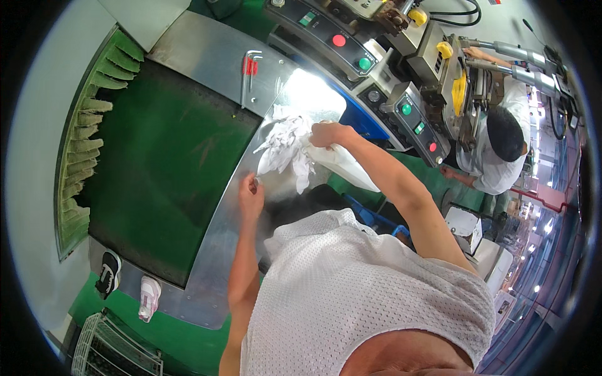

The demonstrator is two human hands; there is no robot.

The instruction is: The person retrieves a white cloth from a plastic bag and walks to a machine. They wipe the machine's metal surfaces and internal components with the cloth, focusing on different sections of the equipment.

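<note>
At table edge (219, 219), hands grip white cloth (285, 147).

Head view, single wide fisheye, worn on the person's head: looks steeply down past the chest in a white mesh shirt (351, 294) onto a curved steel table edge (219, 232) and green belt (163, 156), both close below. Picture upright, unmirrored; dark circular rim, straight edges bowed. Forearms enter from the lower edge. Upper right reaches farther out to a control panel (338, 44) and a co-worker in white (501, 150). No second view to share ground with
</note>
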